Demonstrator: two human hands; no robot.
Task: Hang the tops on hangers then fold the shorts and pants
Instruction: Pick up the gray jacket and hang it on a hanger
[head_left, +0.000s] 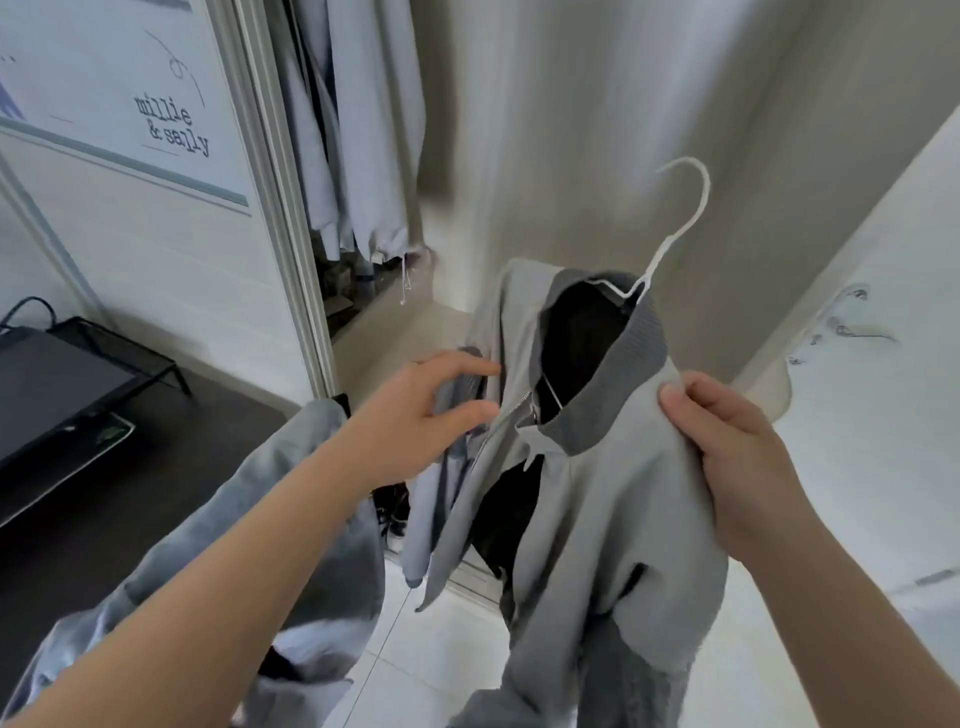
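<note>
1. Two hands work one grey jacket (613, 493), which hangs between them, its collar (597, 415) just above the knuckles.
2. We judge the right hand (737, 452) bears the weight: fingers curled, thumb pinching the shoulder cloth just below the collar.
3. White hanger (660, 260) sits inside the neck; its hook (693, 176) rises free above the right hand, likely kept clear for hanging.
4. Left hand (415, 415): thumb and forefinger parted, tips touching the front panel beside the zip (511, 415), probably to square that side onto the hanger.
5. Another grey garment (322, 545) drapes over the left forearm, behind that hand. We think it is parked there for later.
</note>
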